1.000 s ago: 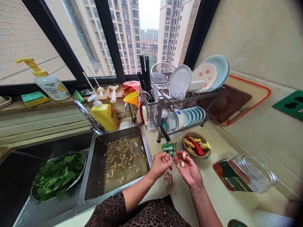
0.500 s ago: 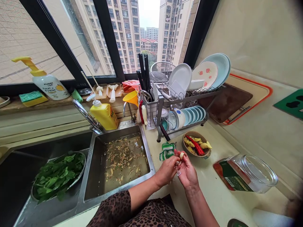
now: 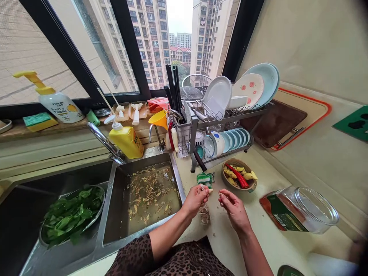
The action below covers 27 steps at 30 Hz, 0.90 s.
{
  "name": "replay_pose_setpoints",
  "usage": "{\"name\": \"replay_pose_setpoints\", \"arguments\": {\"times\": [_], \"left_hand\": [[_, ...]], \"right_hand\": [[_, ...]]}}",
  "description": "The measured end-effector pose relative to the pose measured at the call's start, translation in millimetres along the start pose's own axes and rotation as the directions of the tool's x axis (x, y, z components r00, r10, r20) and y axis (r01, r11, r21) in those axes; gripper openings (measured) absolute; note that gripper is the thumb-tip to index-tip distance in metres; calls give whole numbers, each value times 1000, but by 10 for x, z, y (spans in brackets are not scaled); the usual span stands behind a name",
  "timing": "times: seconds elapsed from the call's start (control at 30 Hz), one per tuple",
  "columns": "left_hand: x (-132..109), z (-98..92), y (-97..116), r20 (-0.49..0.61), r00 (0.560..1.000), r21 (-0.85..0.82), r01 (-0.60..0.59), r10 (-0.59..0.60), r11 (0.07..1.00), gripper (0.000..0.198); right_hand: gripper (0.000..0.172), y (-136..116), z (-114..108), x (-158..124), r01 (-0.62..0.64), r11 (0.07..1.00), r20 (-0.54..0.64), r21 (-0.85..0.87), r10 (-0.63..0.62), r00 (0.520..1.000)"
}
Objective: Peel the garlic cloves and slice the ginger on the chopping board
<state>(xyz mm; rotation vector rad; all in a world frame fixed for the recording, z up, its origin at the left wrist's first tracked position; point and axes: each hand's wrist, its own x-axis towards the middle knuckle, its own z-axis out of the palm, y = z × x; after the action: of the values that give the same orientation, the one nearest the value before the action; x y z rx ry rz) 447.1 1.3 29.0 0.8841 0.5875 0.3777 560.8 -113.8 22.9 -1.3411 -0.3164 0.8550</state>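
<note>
Countertop (image 3: 258,234) by sink (image 3: 115,209): garlic clove (image 3: 211,190) in L hand (image 3: 197,199); bowl (image 3: 249,188), jar (image 3: 310,211) nearby.

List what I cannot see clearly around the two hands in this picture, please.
Head view: the right hand is turned palm down, so its back hides whether it holds anything.
Head view: the pale piece pinched by the left hand is too small to identify.
Head view: the dark round object at bottom right is cut off by the picture's edge.

At lower centre the left hand (image 3: 197,199) and right hand (image 3: 234,207) have drawn apart; a garlic clove (image 3: 211,190) now sits in the left fingertips.
</note>
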Motion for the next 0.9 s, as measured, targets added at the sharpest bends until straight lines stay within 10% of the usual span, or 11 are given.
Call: {"name": "replay_pose_setpoints", "arguments": {"times": [0.27,0.73,0.9], "left_hand": [[-83,150,11,37,999,151,-25,20,988,40],[-144,246,65,106,992,167,-84,67,982,37],[-170,207,102,59,997,200,-58,47,978,38]], "right_hand": [[42,-194,113,-183,-14,1000,172,-7,15,985],[31,-250,62,-210,-249,873,65,419,244,968],[33,-539,-238,-373,-23,954,-128,298,64,990]]}}
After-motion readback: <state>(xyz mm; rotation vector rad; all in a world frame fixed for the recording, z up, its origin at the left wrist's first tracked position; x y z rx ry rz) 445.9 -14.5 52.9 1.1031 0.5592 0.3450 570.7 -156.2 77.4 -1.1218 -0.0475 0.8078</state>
